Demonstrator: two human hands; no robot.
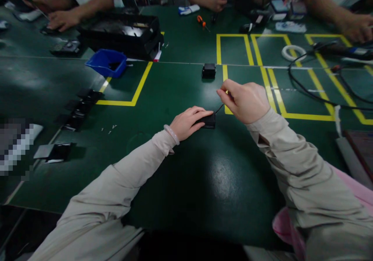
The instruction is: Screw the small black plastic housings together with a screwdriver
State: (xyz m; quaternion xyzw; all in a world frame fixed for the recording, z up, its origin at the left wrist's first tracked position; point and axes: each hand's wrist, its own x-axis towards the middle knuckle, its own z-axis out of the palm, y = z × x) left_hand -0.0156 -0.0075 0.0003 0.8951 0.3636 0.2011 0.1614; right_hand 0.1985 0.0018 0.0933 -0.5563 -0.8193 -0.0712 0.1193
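My left hand rests over a small flat black box on the table, its fingers along the far side and its thumb on the near side. A thin dark rod-like tool slants down from my right hand to the box's right end. My right fingers are pinched around the tool's upper part, which they hide. Whether its tip touches the box I cannot tell. Just beyond my hands stands another small black box.
Several black pieces line the left, near a blue bin and a black crate. Yellow tape marks the green table. A cable loops at right. Across the table are co-workers' hands and an orange screwdriver.
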